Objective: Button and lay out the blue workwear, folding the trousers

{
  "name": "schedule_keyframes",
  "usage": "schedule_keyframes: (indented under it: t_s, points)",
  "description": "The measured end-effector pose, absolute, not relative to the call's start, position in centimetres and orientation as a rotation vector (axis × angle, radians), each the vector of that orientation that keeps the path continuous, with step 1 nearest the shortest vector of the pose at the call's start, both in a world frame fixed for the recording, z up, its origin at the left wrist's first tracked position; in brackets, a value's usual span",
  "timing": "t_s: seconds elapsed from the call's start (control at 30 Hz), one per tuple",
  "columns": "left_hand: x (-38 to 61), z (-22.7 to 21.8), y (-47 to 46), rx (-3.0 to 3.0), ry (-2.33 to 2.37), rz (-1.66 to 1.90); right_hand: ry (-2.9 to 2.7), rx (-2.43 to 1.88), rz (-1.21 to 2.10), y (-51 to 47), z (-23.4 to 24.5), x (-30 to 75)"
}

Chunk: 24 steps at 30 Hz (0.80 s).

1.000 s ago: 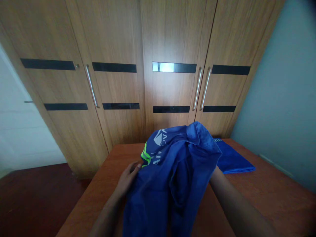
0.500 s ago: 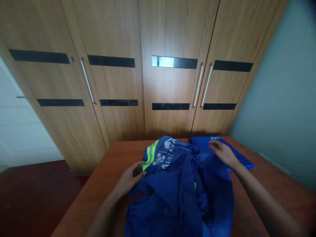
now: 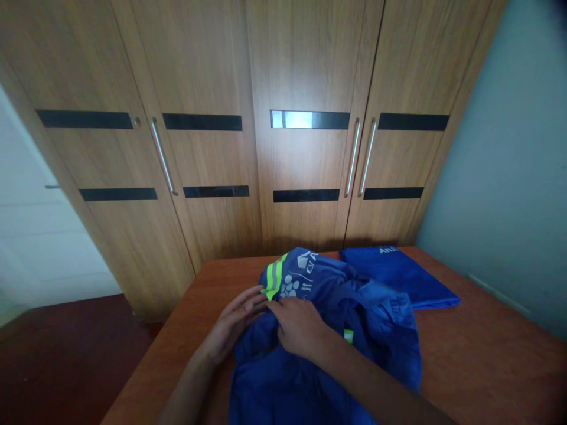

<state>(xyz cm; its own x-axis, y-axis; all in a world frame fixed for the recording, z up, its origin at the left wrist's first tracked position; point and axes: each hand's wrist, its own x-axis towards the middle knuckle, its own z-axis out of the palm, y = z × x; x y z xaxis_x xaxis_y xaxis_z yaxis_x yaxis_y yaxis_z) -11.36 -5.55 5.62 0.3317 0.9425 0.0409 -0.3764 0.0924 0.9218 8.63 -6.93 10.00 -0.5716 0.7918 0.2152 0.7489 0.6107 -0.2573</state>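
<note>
A crumpled dark blue work jacket [image 3: 328, 283] lies on the reddish-brown table, with white lettering, a logo and a yellow-green and grey reflective band on it. My left hand [image 3: 233, 324] rests along the jacket's left edge by the band, its fingers stretched out and touching the cloth. Reaching across the jacket, my right hand [image 3: 299, 324] meets the left fingertips, its fingers curled onto the fabric below the logo. Those right fingertips are partly hidden, and the forearm covers some of the jacket's lower part.
Behind the jacket to the right lies a flat, folded blue cloth item [image 3: 394, 277] with white letters. The wooden table [image 3: 181, 324] stands before a wardrobe [image 3: 301, 159] with metal handles and dark strips. A pale wall [image 3: 496, 195] is at the right.
My right hand has moved left from above the folded blue item to the jacket beside my left hand. The left fingers have straightened. The view has shifted slightly.
</note>
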Motion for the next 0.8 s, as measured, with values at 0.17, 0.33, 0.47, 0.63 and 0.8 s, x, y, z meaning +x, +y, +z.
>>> schedule_keyframes:
  t_s: [0.17, 0.33, 0.47, 0.63, 0.8]
  points:
    - [-12.1, 5.5, -4.5, 0.905, 0.901, 1.340, -2.103, -1.172, 0.525, -3.5, 10.4, 10.9]
    - [-11.7, 5.3, -4.1, 0.884, 1.016, 1.439, -1.400, -0.754, 1.188, -1.6, 12.8, 14.8]
    - [-11.2, 4.4, -4.6, 1.011, 0.960, 1.311, -1.113, -0.753, 1.326, 0.1, 11.9, 18.9]
    - [-10.6, 4.0, -5.1, 1.126, 1.012, 1.089, -1.194, -1.341, 1.072, 1.9, 7.4, 24.2]
    - [-10.2, 4.2, -5.0, 1.202, 1.067, 1.010, -1.194, -1.575, 0.884, 2.2, 5.7, 27.7]
